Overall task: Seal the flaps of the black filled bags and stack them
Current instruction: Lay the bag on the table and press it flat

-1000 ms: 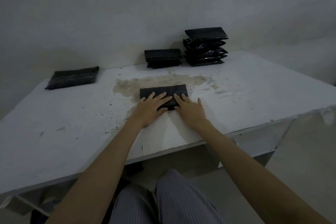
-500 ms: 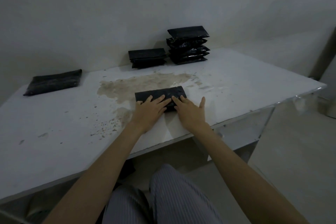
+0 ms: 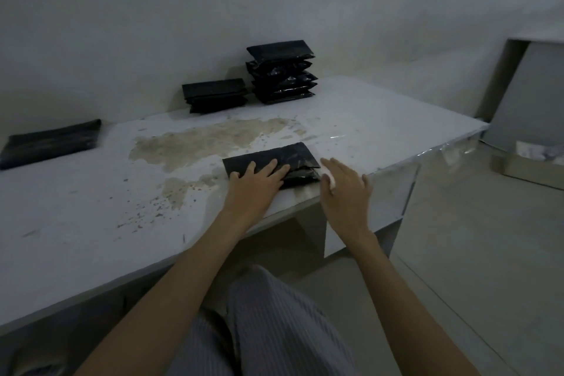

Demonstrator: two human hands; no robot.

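A black filled bag lies flat near the front edge of the white table. My left hand presses on its near left part with straight, spread fingers. My right hand hovers just right of the bag with straight fingers, off the bag. At the back of the table stand a tall stack of black bags and a lower stack to its left. One more black bag lies alone at the far left.
A brownish stain and dark specks mark the table's middle. The wall runs close behind the stacks. A grey panel leans against the wall on the right above the floor. My striped trousers show below the table edge.
My right hand has come off the bag and moved to its right. The left hand stays pressing on the bag. The camera has swung to the right.
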